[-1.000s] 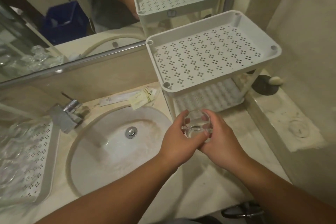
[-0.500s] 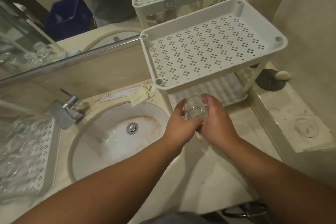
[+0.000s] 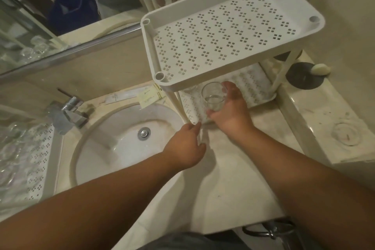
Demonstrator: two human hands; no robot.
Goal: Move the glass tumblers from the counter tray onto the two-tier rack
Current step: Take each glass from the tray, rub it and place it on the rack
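Head view: right hand (image 3: 229,111) fingers clamp tumbler (image 3: 214,96); rack (image 3: 316,26) hides lower tier.

The surface (image 3: 233,178) was a pale marble vanity top with a round white basin (image 3: 121,144) sunk into it. On its far left lay a perforated white tray (image 3: 43,160) crowded with glass tumblers (image 3: 12,148). Behind the basin lay 2 sachets (image 3: 138,95) beside the tap (image 3: 67,113). At the right stood the 2-tier rack (image 3: 223,32), its legs on the surface.
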